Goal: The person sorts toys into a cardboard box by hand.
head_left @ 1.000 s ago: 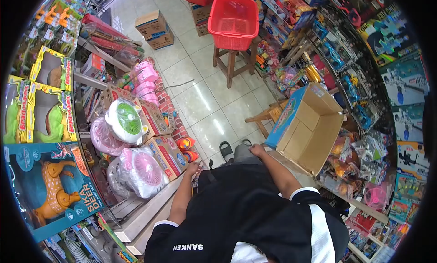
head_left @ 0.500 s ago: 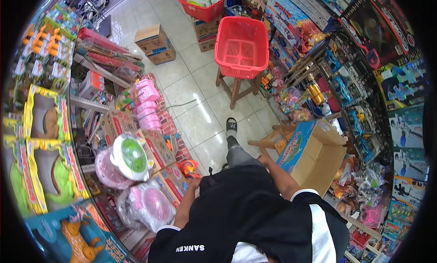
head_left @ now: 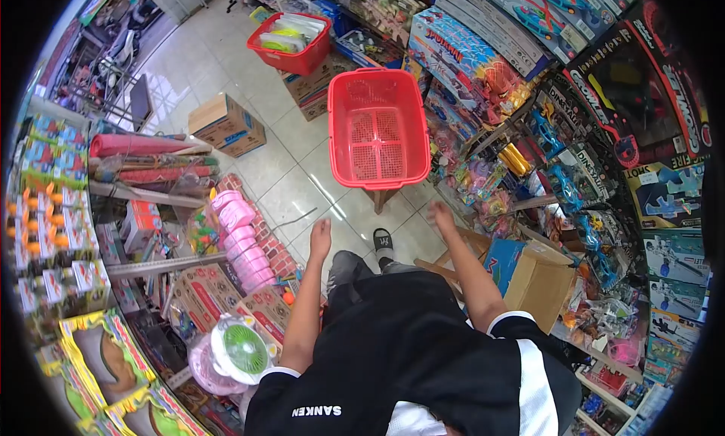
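Ahead of left hand (head_left: 321, 236), right hand (head_left: 440, 213): red basket (head_left: 341, 126), apart; both grips open, empty.

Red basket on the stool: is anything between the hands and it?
Nothing visible stands in the way. The left hand and the right hand are both open, empty and raised just short of the basket, with only open air in the gap. The cardboard box sits to the right of the right arm, out of the path.

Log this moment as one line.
left hand open, empty | right hand open, empty | both short of empty red plastic basket on wooden stool
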`<state>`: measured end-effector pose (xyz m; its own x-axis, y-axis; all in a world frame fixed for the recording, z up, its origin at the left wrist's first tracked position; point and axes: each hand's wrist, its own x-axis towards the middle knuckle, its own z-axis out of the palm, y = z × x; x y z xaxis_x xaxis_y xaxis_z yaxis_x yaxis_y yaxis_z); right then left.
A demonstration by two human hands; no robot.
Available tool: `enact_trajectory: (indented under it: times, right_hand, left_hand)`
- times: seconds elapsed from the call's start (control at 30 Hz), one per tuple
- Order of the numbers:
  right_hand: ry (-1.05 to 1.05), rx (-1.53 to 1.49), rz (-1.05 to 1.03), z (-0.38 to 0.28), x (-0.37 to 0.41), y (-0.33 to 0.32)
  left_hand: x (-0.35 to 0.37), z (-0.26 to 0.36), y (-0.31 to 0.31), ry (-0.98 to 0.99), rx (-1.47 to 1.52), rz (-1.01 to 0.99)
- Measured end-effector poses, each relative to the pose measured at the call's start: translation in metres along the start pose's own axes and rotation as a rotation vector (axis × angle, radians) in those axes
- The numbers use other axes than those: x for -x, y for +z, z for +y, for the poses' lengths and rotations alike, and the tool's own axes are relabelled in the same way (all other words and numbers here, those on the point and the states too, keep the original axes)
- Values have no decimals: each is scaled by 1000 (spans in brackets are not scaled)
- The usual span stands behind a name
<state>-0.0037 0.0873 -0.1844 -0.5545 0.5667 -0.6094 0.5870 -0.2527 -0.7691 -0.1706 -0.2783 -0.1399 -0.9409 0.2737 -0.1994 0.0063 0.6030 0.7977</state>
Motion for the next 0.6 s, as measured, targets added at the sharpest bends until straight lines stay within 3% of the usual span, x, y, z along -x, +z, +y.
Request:
enact_trajectory:
  times: [0.07,0.17,0.23,0.27,0.37,0.47,0.6]
  right_hand:
    - [-84,-375,87,-82,11,18]
    - [-208,-221,58,-161,21,40]
    - [-311,-84,110,-165,7,50]
    - [-419,52,159,-168,-3,56]
    - [-425,80,150,-167,-34,86]
    - [-351,50,108,-182,-50,137]
    - [-412,67,43,-212,-61,217]
  left_hand:
    - [-52,43,6,91,147,-5]
    - [-99,98,8,33,311,10]
    - [-124,118,0,-110,413,-147]
    - [-137,111,-1,-108,416,-149]
    - [-171,92,-14,47,315,-94]
    - [-198,77,-55,47,276,-36]
    - [-233,45,-118,29,261,103]
